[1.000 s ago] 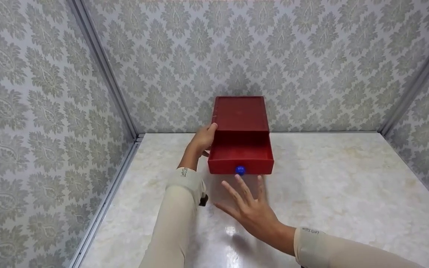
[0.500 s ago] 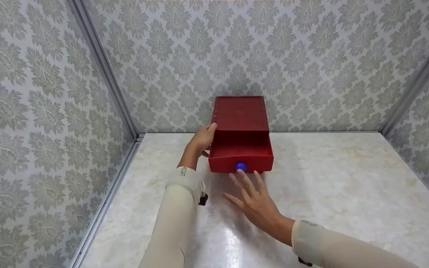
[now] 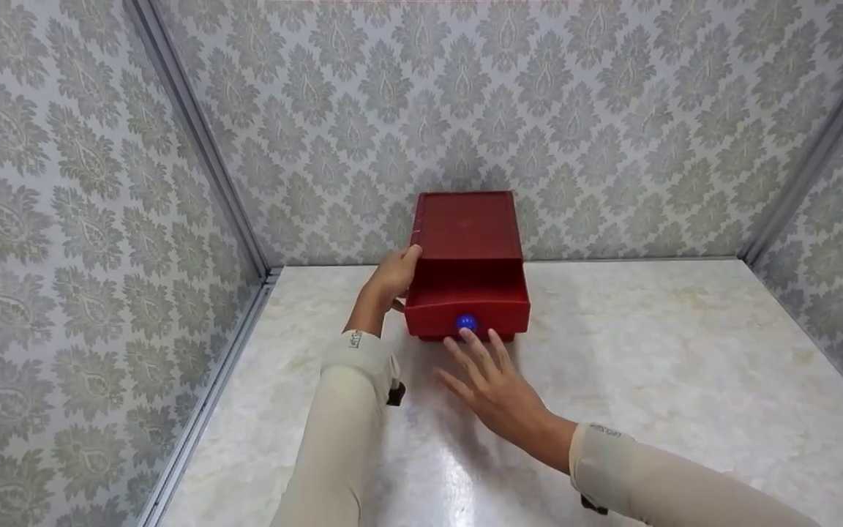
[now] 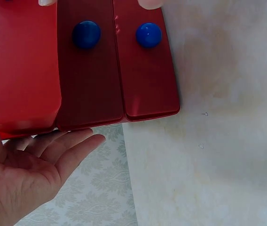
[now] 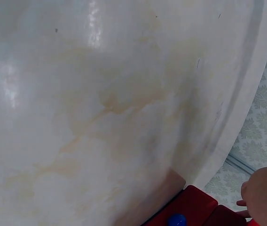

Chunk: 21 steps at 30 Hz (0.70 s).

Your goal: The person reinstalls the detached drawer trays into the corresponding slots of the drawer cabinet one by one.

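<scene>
A red drawer cabinet [image 3: 469, 223] stands near the back wall, its top drawer [image 3: 432, 320] partly pulled out and its inside bare. My left hand [image 3: 392, 274] rests along the cabinet's left side, thumb near the top edge; in the left wrist view its fingers lie extended against that side. My right hand [image 3: 498, 399] is spread in front of the drawer, fingertips right at its blue knob [image 3: 467, 322]. Two lower drawers, each with a blue knob [image 4: 148, 35], show pushed in below in the left wrist view. The right wrist view catches only a corner of the cabinet [image 5: 190, 202].
The cabinet stands on a pale marbled tabletop [image 3: 685, 366]. Patterned wallpaper [image 3: 575, 110] covers the walls close behind and at both sides. A metal rail [image 3: 205, 399] runs along the table's left edge.
The top drawer has slid a little way back into the cabinet. My right hand has moved forward up to the knob, while my left hand stays at the cabinet's side.
</scene>
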Tool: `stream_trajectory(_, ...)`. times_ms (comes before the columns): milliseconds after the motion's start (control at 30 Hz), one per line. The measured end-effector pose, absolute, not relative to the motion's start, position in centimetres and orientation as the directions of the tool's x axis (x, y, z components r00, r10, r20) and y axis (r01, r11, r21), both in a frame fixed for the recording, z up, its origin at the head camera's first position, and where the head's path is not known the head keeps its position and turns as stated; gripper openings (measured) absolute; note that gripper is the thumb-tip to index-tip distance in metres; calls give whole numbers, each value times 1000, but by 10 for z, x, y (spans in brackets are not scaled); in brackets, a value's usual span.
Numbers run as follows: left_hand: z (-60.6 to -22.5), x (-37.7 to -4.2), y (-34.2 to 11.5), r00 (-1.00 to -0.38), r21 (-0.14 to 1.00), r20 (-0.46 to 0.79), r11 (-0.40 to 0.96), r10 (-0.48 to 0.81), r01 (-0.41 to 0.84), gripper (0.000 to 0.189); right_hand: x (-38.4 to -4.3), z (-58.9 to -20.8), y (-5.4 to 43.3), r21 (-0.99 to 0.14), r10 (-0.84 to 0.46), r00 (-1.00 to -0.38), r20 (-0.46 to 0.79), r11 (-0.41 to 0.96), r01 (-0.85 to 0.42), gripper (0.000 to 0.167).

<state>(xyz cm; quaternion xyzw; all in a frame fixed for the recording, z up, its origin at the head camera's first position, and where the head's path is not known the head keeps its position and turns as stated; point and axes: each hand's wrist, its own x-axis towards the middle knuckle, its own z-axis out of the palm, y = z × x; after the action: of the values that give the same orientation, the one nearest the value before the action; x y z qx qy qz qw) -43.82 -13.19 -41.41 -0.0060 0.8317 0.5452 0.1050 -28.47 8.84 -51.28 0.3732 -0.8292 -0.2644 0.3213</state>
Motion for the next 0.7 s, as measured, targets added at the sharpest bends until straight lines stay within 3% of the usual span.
stream_trajectory(333, -415, -437, -132, -966, 921, -223, 354, 132, -164, 55, -314, -504, 92, 606, -756, -522, 394, 641, -471, 56)
stream_trajectory(700, -411, -437, -135, -953, 924, -254, 333, 165, -188, 56, -333, -502, 91, 603, -724, -596, 348, 659, -449, 45)
